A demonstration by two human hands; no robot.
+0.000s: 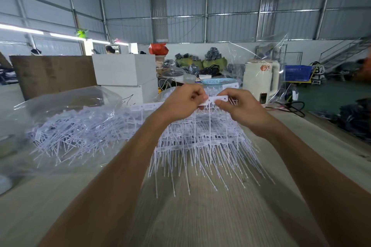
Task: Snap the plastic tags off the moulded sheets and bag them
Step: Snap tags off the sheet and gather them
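Here, both hands pinch one tag strip above the bench.
A clear bag [66, 106] of loose tags lies left; left hand [180, 102] and right hand [239, 106] grip the white strip [217, 100] over the stacked moulded sheets [200, 138].

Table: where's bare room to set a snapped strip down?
Bare table nearest the person, between the forearms, and a strip along the right edge. Crowded: moulded sheets at centre, clear bag of loose tags on the left, boxes behind.

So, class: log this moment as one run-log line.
left hand: pinches tag strip | right hand: pinches strip | moulded sheets: on table | bag: holds loose tags
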